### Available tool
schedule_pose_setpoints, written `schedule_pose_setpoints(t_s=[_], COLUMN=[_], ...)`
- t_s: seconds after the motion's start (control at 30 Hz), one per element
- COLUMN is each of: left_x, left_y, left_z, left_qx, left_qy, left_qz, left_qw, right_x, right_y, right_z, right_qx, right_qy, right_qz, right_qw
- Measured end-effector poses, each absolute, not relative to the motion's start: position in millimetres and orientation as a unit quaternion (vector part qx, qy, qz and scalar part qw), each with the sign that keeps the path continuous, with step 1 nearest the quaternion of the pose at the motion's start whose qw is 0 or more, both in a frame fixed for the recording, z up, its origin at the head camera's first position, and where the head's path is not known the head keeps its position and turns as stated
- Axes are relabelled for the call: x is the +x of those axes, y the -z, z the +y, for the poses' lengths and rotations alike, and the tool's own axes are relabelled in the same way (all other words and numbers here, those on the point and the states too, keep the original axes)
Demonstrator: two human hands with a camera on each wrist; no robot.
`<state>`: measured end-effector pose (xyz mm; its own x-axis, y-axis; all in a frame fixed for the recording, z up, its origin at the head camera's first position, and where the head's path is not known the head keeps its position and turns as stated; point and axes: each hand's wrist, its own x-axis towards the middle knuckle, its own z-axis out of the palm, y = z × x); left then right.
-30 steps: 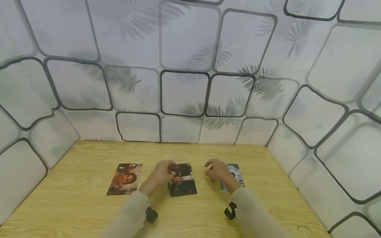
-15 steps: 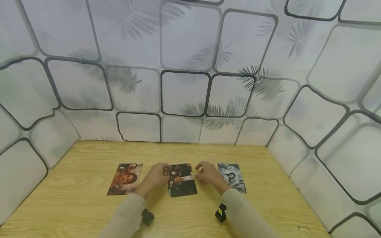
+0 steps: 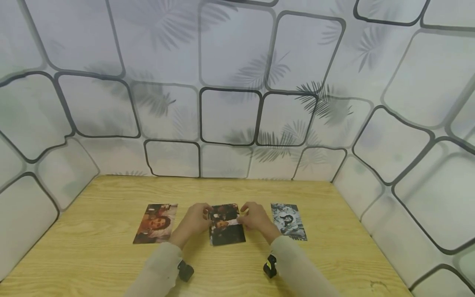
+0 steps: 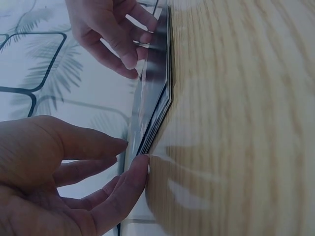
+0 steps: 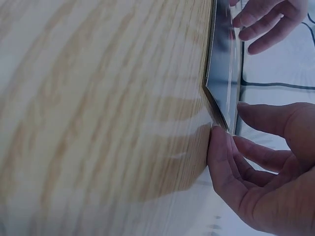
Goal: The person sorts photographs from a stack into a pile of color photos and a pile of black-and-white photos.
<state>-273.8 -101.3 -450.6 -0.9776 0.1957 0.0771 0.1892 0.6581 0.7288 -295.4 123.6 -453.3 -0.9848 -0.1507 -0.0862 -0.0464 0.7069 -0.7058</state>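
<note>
Photo stack (image 3: 227,233), one: between left hand (image 3: 196,217) and right hand (image 3: 255,216), both with narrow thumb-finger gaps; light, even fingertip pressure advisable.

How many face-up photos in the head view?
3 visible: reddish photo at left, dark photo between the left hand and right hand, black-and-white photo at right. Layered edges in the left wrist view suggest more hidden under the dark one.
</note>
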Motion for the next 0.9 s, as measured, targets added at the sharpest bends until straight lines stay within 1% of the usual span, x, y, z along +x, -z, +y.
schedule_pose_setpoints(t_s=[0.43,0.73,0.9], left_x=[-272.6,-273.2,-273.7], left_y=[454.6,455.8,456.2], left_z=[-98.5,-97.2,-96.9], left_qx=[0.104,0.109,0.109], left_qy=[-0.402,-0.394,-0.389], left_qz=[0.910,0.913,0.914], left_qw=[-0.002,-0.014,-0.011], right_x=[-296.0,-295.3,-295.0], right_y=[457.4,455.6,457.4], right_z=[118.4,115.3,116.4], right_qx=[-0.031,-0.031,-0.036], right_qy=[0.333,0.300,0.293], right_qz=[0.940,0.952,0.954], right_qw=[0.064,0.051,0.042])
